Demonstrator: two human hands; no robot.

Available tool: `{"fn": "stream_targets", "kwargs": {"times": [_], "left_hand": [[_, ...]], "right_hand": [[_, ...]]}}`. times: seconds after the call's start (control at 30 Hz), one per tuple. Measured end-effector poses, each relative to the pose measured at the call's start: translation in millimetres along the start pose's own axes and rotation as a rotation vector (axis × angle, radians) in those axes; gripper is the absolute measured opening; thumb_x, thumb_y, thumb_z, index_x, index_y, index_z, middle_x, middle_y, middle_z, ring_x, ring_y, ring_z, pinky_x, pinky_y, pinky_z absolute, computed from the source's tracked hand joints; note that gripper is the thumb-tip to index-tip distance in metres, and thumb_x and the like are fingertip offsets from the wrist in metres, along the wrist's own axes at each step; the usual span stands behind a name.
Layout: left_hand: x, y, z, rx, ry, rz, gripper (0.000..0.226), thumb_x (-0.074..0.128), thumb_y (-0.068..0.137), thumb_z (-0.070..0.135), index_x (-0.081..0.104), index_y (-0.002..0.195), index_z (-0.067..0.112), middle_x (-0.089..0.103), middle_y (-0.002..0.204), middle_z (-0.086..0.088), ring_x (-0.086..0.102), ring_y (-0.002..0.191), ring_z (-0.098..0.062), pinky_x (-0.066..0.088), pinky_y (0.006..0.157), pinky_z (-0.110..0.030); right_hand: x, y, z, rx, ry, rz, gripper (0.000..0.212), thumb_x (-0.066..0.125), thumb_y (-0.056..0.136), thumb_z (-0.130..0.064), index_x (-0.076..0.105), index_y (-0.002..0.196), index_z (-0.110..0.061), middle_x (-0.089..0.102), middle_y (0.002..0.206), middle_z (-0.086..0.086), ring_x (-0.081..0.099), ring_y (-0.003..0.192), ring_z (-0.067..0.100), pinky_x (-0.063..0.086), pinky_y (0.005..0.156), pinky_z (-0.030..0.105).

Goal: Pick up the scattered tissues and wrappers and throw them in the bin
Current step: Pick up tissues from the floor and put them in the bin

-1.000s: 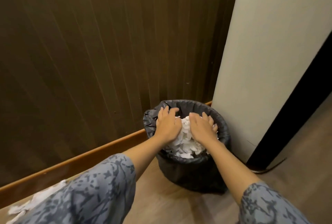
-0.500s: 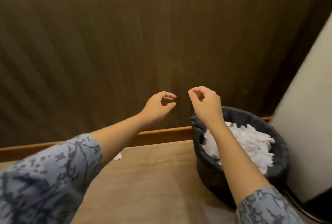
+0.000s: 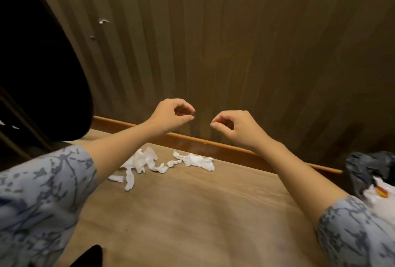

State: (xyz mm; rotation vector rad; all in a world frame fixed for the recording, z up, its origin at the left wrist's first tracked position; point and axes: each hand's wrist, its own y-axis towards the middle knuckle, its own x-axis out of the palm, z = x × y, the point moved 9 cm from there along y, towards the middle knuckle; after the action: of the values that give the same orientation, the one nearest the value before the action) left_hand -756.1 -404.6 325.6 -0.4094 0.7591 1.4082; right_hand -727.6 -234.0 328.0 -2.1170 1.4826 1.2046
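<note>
No writing is legible. Both hands, left hand (image 3: pixel 171 114) and right hand (image 3: pixel 237 127), hang loosely curled, empty, above floor (image 3: pixel 192 213) tissues (image 3: pixel 162 163); bin (image 3: pixel 372 172) far right.

Dim warm light, soft motion blur, wide-angle edge warp

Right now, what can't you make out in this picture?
- Black-lined bin, head view: cut off by the right edge and blurred, so how full it is can't be told.
- Small red and yellow wrapper in it: too blurred to identify.
- White crumpled tissues on the floor: partly behind the left forearm, so no exact count.
- Dark shape at upper left: unlit, unidentifiable.
</note>
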Motion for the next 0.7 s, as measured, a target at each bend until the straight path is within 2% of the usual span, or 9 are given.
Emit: {"fn": "stream_targets", "kwargs": {"times": [0.13,0.27,0.4,0.5,0.6,0.7], "left_hand": [[-31,-10,-93,-0.136,-0.076,0.048,0.012,0.071,0.086,0.018,0.073,0.097,0.017,0.069,0.091,0.007,0.064,0.085,-0.005,0.05,0.073,-0.014],[-50,-31,-200,-0.29,-0.14,0.084,0.006,0.069,0.087,0.014,0.072,0.09,0.018,0.069,0.087,0.007,0.062,0.08,-0.002,0.046,0.067,-0.01],[-58,-58,-313,-0.453,-0.112,0.094,0.007,0.069,0.086,0.016,0.07,0.088,0.022,0.069,0.093,0.005,0.063,0.088,-0.011,0.047,0.075,-0.018],[-69,-80,-381,-0.507,-0.112,0.074,0.01,0.076,0.081,0.022,0.067,0.086,0.026,0.069,0.093,0.007,0.064,0.097,-0.017,0.049,0.081,-0.025],[-86,-99,-428,-0.518,-0.006,0.083,0.038,0.085,0.068,0.035,0.066,0.098,0.021,0.063,0.11,0.003,0.057,0.106,-0.016,0.048,0.09,-0.03],[-107,-112,-474,-0.61,0.132,0.103,0.077,0.086,0.061,0.049,0.054,0.126,0.023,0.035,0.147,-0.001,0.034,0.135,-0.02,0.038,0.107,-0.037]], "right_hand": [[74,47,-18,0.024,-0.007,-0.125,0.015,0.06,0.095,-0.031,0.071,0.098,-0.022,0.068,0.09,-0.009,0.061,0.081,0.006,0.05,0.07,0.021],[170,83,-12,0.137,-0.004,-0.326,0.018,0.062,0.093,-0.034,0.07,0.104,-0.022,0.069,0.099,-0.005,0.063,0.089,0.009,0.055,0.08,0.03],[265,106,-7,0.223,0.054,-0.377,0.019,0.062,0.092,-0.031,0.071,0.104,-0.02,0.069,0.105,-0.002,0.062,0.094,0.012,0.055,0.086,0.035],[332,117,-1,0.261,0.007,-0.394,0.029,0.064,0.088,-0.039,0.067,0.113,-0.025,0.062,0.121,0.002,0.055,0.113,0.02,0.045,0.097,0.039],[386,121,10,0.349,-0.036,-0.413,0.064,0.067,0.081,-0.055,0.045,0.137,-0.034,0.04,0.146,0.005,0.035,0.134,0.028,0.034,0.108,0.048],[421,125,18,0.436,-0.072,-0.407,0.091,0.067,0.075,-0.066,0.015,0.148,-0.046,0.009,0.161,0.009,0.006,0.147,0.036,0.016,0.115,0.057]]}}
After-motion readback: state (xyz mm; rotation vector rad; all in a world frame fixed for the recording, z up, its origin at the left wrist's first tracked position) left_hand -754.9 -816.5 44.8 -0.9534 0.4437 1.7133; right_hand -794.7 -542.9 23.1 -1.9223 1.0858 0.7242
